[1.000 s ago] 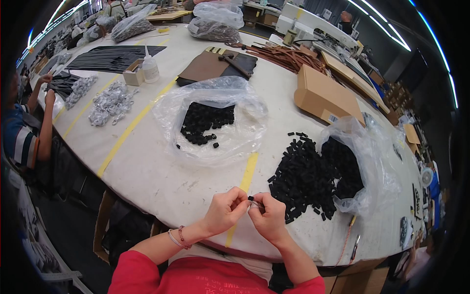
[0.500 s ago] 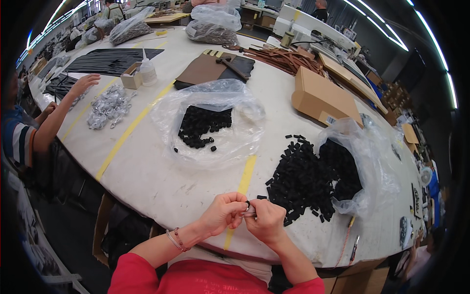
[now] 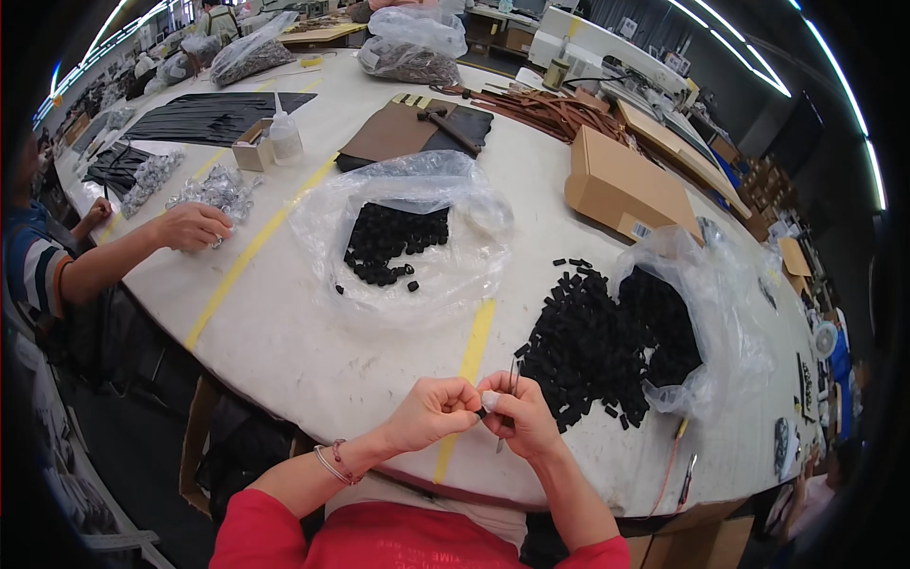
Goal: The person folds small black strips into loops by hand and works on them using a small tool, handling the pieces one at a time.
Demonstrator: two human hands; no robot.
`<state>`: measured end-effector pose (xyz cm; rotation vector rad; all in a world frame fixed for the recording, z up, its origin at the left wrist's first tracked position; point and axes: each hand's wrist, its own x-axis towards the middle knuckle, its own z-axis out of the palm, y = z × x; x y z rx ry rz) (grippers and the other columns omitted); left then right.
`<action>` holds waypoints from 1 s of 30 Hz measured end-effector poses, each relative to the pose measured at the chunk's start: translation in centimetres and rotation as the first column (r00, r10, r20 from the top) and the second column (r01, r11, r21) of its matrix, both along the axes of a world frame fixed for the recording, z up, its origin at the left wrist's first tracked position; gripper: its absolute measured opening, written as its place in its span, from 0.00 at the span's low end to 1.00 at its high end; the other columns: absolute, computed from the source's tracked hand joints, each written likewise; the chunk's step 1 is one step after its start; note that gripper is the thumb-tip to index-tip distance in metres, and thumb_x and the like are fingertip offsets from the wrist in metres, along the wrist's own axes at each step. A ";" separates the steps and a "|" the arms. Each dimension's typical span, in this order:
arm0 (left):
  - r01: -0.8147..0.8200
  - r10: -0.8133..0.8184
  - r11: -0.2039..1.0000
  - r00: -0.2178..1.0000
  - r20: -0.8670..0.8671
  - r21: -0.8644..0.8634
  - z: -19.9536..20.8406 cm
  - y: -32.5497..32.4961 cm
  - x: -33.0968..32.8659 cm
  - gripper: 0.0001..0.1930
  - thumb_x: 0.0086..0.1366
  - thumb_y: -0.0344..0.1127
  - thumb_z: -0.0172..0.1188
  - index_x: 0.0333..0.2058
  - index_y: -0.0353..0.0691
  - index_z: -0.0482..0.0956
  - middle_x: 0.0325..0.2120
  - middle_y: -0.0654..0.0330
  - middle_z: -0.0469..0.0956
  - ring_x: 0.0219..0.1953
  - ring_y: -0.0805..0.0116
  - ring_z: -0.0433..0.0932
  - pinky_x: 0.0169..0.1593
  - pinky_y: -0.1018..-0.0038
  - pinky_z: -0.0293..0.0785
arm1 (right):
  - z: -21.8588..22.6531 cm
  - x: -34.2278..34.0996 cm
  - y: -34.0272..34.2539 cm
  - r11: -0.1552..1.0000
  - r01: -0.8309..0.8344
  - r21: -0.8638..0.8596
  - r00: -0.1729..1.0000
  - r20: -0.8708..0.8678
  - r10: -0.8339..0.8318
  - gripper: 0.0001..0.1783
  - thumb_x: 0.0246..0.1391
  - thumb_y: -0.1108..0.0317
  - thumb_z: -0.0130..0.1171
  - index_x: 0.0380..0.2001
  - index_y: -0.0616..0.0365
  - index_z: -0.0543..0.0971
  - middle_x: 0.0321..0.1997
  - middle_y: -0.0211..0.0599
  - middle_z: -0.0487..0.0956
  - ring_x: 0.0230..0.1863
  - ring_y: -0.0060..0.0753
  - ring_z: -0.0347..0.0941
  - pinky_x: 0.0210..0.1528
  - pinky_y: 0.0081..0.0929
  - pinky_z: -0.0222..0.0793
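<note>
One view to work from: head, looking down. Left hand (image 3: 434, 412): thumb and fingertips drawn together in a pinch at a small black piece (image 3: 481, 413). Right hand (image 3: 521, 417): fingers curled around a slim metal tool (image 3: 514, 377) that pokes out above and below the grip, thumb tip close up against the same piece. Something whitish (image 3: 489, 400) shows at that thumb; I cannot tell if it is a covering or a scrap.

Piece location: between the two sets of fingertips, over the front part of the pale table (image 3: 379, 370), mostly hidden by skin.

Nearby, to the right, a heap of black pieces (image 3: 578, 351) spills beside a clear plastic bag (image 3: 730, 322). Farther up, more lie on an open plastic sheet or bag (image 3: 455, 284).

Handling, my judgement: very light, since the pieces look short and matte. Dull surface suggests fabric or rubber, so fairly soft, giving a little, not slippery, hard to break. Smallness is the trouble: fingertips cover nearly all of it. I would take hold by one end or edge, left thumb against forefinger, lightly enough not to squash it, leaving the other end exposed. The metal tool looks stiff and smooth; best gripped mid-length, points away from skin.
</note>
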<state>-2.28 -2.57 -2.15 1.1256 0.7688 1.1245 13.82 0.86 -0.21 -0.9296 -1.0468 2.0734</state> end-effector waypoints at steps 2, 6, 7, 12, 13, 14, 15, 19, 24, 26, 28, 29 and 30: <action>0.027 -0.029 0.998 0.999 -0.039 -0.052 0.6 -0.3 -0.3 0.02 0.52 0.23 0.52 0.25 0.35 0.70 0.17 0.68 0.69 0.14 0.85 0.65 0.16 0.87 0.59 | 0.1 -0.3 -0.2 0.999 0.004 -0.034 1.000 -0.016 -0.005 0.05 0.47 0.72 0.51 0.27 0.62 0.70 0.19 0.27 0.68 0.12 0.12 0.57 0.11 0.10 0.44; 0.078 -0.094 0.988 0.988 -0.121 -0.132 1.8 -0.2 -0.6 0.02 0.52 0.23 0.51 0.26 0.34 0.70 0.16 0.66 0.71 0.16 0.81 0.70 0.19 0.87 0.67 | -0.6 -0.3 -0.2 0.997 -0.002 -0.072 0.993 -0.117 -0.007 0.03 0.41 0.75 0.49 0.24 0.62 0.69 0.18 0.28 0.67 0.12 0.14 0.56 0.11 0.10 0.44; 0.079 -0.095 0.988 0.988 -0.121 -0.134 1.9 -0.1 -0.6 0.02 0.52 0.23 0.51 0.26 0.34 0.70 0.16 0.66 0.71 0.16 0.81 0.70 0.19 0.87 0.67 | -0.8 -0.2 -0.2 0.997 -0.001 -0.074 0.993 -0.118 -0.008 0.03 0.41 0.75 0.49 0.24 0.62 0.69 0.18 0.28 0.67 0.12 0.14 0.56 0.11 0.10 0.44; 0.109 -0.122 0.979 0.991 -0.063 -0.172 1.7 0.0 -0.6 0.00 0.52 0.23 0.51 0.24 0.34 0.69 0.13 0.65 0.70 0.14 0.82 0.69 0.17 0.86 0.66 | -1.2 0.4 0.0 0.992 -0.128 0.024 0.975 -0.182 0.130 0.05 0.36 0.74 0.52 0.21 0.60 0.68 0.18 0.26 0.66 0.13 0.13 0.57 0.13 0.10 0.47; 0.110 -0.123 0.979 0.990 -0.063 -0.172 1.5 0.1 -0.6 0.00 0.52 0.23 0.51 0.24 0.34 0.69 0.13 0.65 0.70 0.14 0.82 0.69 0.17 0.86 0.66 | -1.2 0.6 0.1 0.992 -0.127 0.023 0.975 -0.182 0.129 0.05 0.36 0.74 0.52 0.21 0.60 0.68 0.18 0.26 0.66 0.13 0.13 0.57 0.13 0.10 0.47; 0.089 -0.101 0.986 0.992 -0.081 -0.141 1.3 0.0 -0.6 0.00 0.52 0.23 0.51 0.24 0.33 0.69 0.14 0.65 0.70 0.15 0.82 0.69 0.17 0.85 0.65 | -1.1 0.6 0.1 0.990 -0.141 0.026 0.983 -0.113 0.143 0.05 0.35 0.75 0.53 0.20 0.59 0.68 0.18 0.25 0.67 0.14 0.13 0.57 0.14 0.10 0.48; 0.068 -0.078 0.992 0.992 -0.098 -0.109 1.1 -0.1 -0.6 0.00 0.51 0.23 0.51 0.24 0.33 0.69 0.14 0.65 0.70 0.15 0.83 0.69 0.17 0.85 0.65 | -1.0 0.6 0.1 0.988 -0.154 0.027 0.987 -0.042 0.155 0.06 0.34 0.76 0.54 0.19 0.59 0.68 0.18 0.24 0.67 0.14 0.12 0.57 0.15 0.10 0.49; -0.099 0.176 0.972 0.907 -0.383 0.211 0.7 -0.2 0.5 0.02 0.49 0.23 0.52 0.23 0.35 0.69 0.13 0.64 0.70 0.13 0.78 0.70 0.16 0.80 0.64 | -0.1 -0.3 -0.3 0.961 -0.059 0.271 0.980 0.199 0.004 0.07 0.33 0.77 0.56 0.18 0.59 0.67 0.17 0.23 0.67 0.14 0.13 0.59 0.15 0.11 0.51; -0.036 0.711 0.534 0.559 -0.426 0.845 0.3 0.0 1.4 0.06 0.45 0.24 0.54 0.22 0.37 0.67 0.13 0.58 0.67 0.13 0.62 0.69 0.16 0.72 0.64 | -0.6 -1.8 -0.7 0.658 0.018 0.753 0.827 0.358 -0.433 0.06 0.35 0.78 0.53 0.18 0.63 0.66 0.11 0.29 0.64 0.15 0.15 0.59 0.16 0.17 0.53; -0.081 0.672 0.585 0.606 -0.426 0.807 0.0 0.0 1.2 0.05 0.46 0.23 0.53 0.23 0.37 0.66 0.14 0.59 0.68 0.13 0.64 0.69 0.16 0.74 0.64 | 0.2 -1.5 -0.4 0.651 -0.088 0.754 0.834 0.413 -0.366 0.06 0.39 0.77 0.53 0.20 0.63 0.66 0.13 0.27 0.64 0.16 0.12 0.58 0.17 0.15 0.53; -0.120 0.629 0.634 0.654 -0.419 0.764 0.0 0.0 0.7 0.04 0.48 0.23 0.52 0.23 0.37 0.66 0.15 0.60 0.69 0.12 0.67 0.69 0.16 0.75 0.64 | 1.4 -1.0 -0.3 0.634 -0.191 0.749 0.830 0.468 -0.303 0.06 0.42 0.75 0.54 0.23 0.62 0.67 0.14 0.24 0.65 0.17 0.10 0.57 0.17 0.13 0.52; -0.261 0.394 0.889 0.854 -0.340 0.376 0.4 0.2 0.2 0.04 0.49 0.23 0.51 0.24 0.37 0.66 0.16 0.61 0.70 0.13 0.71 0.69 0.16 0.77 0.64 | 2.2 -0.7 -0.5 0.741 -0.206 0.639 0.831 0.514 -0.212 0.09 0.43 0.72 0.55 0.26 0.62 0.66 0.14 0.25 0.65 0.17 0.11 0.57 0.18 0.13 0.53; -0.217 0.206 0.971 0.972 -0.110 -0.101 0.7 0.4 -0.2 0.03 0.50 0.22 0.50 0.24 0.37 0.66 0.17 0.61 0.70 0.13 0.74 0.69 0.16 0.79 0.64 | 2.6 -0.4 -0.5 0.830 -0.221 0.513 0.830 0.545 -0.116 0.12 0.45 0.69 0.56 0.29 0.62 0.65 0.14 0.25 0.64 0.17 0.11 0.57 0.19 0.13 0.53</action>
